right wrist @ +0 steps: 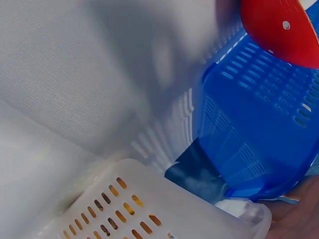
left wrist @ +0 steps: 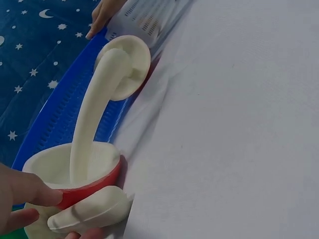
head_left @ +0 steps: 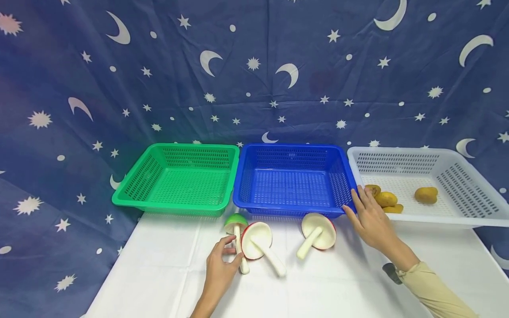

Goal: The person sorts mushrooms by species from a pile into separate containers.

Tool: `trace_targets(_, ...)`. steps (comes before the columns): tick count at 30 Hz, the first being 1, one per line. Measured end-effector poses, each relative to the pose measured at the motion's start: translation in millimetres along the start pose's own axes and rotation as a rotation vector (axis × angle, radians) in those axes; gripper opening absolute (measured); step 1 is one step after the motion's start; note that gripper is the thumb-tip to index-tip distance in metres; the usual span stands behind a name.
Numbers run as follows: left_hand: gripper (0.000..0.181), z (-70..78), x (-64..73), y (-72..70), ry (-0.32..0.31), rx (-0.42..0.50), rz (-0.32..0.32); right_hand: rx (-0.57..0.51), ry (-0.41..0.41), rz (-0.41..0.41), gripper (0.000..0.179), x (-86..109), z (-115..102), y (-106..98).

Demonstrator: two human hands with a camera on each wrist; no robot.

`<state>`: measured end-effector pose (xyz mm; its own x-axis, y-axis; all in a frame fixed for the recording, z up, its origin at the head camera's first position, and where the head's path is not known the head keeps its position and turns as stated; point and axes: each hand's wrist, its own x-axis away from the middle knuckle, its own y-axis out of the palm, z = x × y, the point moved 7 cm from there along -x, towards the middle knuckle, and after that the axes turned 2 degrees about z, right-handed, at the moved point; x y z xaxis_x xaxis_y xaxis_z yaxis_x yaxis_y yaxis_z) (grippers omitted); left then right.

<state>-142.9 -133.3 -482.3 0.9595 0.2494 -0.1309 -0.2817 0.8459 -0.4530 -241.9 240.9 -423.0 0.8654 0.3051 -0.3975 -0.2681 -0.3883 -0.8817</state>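
Three toy mushrooms lie on the white cloth: one with a green cap (head_left: 235, 221), a red-capped mushroom (head_left: 257, 240) beside it, and another red-capped mushroom (head_left: 319, 232) farther right. My left hand (head_left: 220, 265) is at the green mushroom's pale stem (left wrist: 92, 211), thumb and fingers spread about it. A firm grip does not show. My right hand (head_left: 370, 221) rests with extended fingers at the right front corner of the blue basket (head_left: 294, 210), beside the white basket (head_left: 437, 218). Only part of that hand shows in the right wrist view.
A green basket (head_left: 171, 205) stands left of the blue one, in one row along the back of the table. Several potatoes (head_left: 426, 195) lie in the white basket. Behind hangs a dark blue curtain (head_left: 246, 88) with moons and stars.
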Motion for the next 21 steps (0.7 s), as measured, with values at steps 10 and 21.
trace_targets(10,0.054,-7.6,-0.5,7.8,-0.029,0.081,-0.107,0.011,-0.002,0.006,0.06,-0.2,0.8,3.3)
trace_targets(21,0.06,2.8,0.2,-9.8,-0.014,0.028,-0.083,0.019,-0.002,0.016,0.059,0.1,0.3,2.4)
